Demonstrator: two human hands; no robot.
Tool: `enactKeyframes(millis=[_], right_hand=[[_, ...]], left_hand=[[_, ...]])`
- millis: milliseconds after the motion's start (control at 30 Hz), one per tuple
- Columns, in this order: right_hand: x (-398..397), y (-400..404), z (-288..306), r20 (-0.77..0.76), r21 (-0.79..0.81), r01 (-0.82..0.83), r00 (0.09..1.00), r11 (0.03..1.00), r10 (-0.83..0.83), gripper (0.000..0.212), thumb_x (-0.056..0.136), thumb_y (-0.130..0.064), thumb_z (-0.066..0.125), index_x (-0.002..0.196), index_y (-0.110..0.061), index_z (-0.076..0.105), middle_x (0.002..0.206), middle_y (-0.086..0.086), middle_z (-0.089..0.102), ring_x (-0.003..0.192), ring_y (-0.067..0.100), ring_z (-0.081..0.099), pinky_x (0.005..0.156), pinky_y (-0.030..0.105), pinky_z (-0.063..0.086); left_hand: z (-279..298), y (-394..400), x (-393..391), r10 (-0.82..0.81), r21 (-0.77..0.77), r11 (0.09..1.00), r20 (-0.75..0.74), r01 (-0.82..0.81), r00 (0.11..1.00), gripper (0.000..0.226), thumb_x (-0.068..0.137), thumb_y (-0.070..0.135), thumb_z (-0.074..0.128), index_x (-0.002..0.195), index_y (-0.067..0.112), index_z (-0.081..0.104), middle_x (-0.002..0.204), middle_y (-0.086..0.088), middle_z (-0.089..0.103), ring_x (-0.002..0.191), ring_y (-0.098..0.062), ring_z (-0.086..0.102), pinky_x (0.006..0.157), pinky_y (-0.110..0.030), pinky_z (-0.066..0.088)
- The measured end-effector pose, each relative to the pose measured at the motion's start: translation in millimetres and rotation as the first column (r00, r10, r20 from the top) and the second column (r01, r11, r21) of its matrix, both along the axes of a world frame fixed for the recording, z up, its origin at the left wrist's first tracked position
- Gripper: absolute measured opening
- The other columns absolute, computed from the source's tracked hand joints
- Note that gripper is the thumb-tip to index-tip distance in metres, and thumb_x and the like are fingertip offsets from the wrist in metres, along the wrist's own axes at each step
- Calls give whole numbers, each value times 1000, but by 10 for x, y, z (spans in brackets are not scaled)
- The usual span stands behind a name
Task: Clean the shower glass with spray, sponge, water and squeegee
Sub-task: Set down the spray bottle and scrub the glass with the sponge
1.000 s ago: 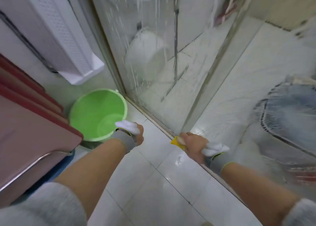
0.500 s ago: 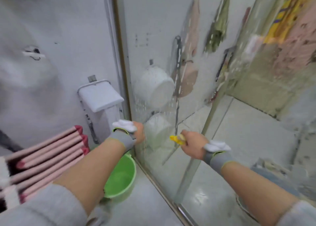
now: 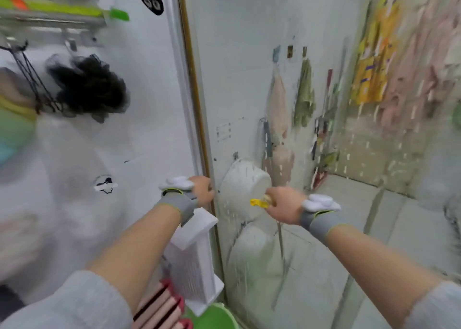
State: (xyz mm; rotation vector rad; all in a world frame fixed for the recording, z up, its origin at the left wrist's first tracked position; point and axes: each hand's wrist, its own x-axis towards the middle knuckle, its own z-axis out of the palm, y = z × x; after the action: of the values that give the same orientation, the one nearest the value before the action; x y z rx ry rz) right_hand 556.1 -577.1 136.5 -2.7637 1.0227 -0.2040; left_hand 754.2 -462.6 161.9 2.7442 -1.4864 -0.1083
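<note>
- While right hand point(image 3: 283, 205) grips yellow sponge point(image 3: 259, 202) against wet glass point(image 3: 249, 84), step reads as scrubbing.
- Left hand point(image 3: 203, 190) at frame point(image 3: 197, 119); fingers' state unclear.
- Next: work sponge over unscrubbed glass.

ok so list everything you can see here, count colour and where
glass: one panel, clear and wet, centre to right
frame: one, brass strip, left edge of the glass
sponge: one, yellow, in the right hand against the glass
basin: one, white, seen through the glass
towels: several, pink and green, hung beyond the glass
pouf: one, black, hung on the left wall
bin: one, white, below the left hand
bucket: one, green, bottom edge
wristbands: two, grey
left hand: one, at the frame, grip unclear
right hand: one, holds the sponge
</note>
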Motion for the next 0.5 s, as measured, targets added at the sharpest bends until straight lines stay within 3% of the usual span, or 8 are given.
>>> enactKeyframes(millis=[67, 200, 333, 500], right_hand=[[196, 2, 1, -32, 10, -19, 999, 1000, 20, 25, 89, -28, 52, 108, -13, 57, 112, 11, 64, 106, 32, 60, 72, 29, 40], [554, -107, -30, -74, 18, -56, 996, 998, 57, 14, 91, -30, 52, 92, -15, 51, 109, 13, 64, 101, 33, 59, 67, 27, 36], [1058, -353, -71, -112, 16, -127, 985, 992, 128, 25, 92, -33, 50, 103, -13, 58, 110, 10, 64, 102, 33, 60, 69, 28, 37], [1535, -484, -191, -192, 46, -207, 958, 977, 212, 25, 92, -23, 48, 110, -11, 60, 115, 12, 63, 106, 32, 61, 74, 28, 42]], left_hand=[[25, -70, 190, 15, -29, 999, -24, -15, 1000, 39, 99, 30, 43, 131, 11, 54, 133, -11, 56, 120, -30, 54, 99, -35, 43], [19, -306, 472, 40, -104, 993, -85, -49, 996, 41, 98, 30, 43, 134, 12, 50, 135, -12, 55, 122, -31, 53, 100, -36, 42], [7, -596, 732, 109, -227, 962, -184, -150, 977, 50, 99, 27, 45, 145, 10, 37, 145, -15, 43, 130, -31, 44, 103, -34, 36], [-36, -953, 1037, 143, -360, 888, -371, -284, 917, 51, 101, 23, 43, 147, 5, 31, 150, -15, 37, 137, -29, 37, 108, -30, 29]])
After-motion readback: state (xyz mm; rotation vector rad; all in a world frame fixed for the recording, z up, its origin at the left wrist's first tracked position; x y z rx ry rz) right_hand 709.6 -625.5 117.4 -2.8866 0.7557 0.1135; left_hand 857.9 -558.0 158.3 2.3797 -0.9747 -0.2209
